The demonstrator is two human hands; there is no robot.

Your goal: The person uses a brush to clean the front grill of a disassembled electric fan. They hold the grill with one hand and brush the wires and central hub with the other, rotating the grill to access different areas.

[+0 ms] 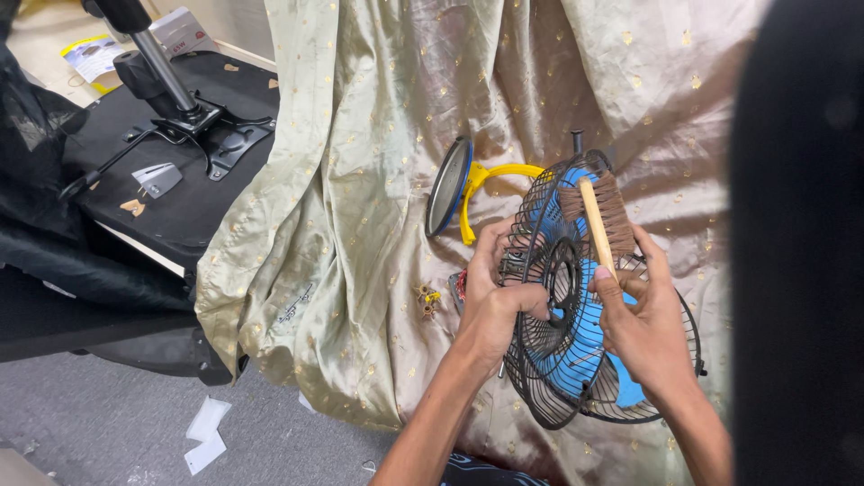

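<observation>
Two hands work one fan in the head view. The left hand (493, 292) is closed around the rim of the black wire fan guard (551, 297), tilting it over the gold cloth (360, 180). The right hand (641, 315) is closed on the wooden brush (596, 220), whose long axis runs up and away from the grip, bristles lying against the guard's upper edge above the blue blades (585, 346).

Fan (576, 342) on cloth (360, 180), chair (180, 153) left
</observation>
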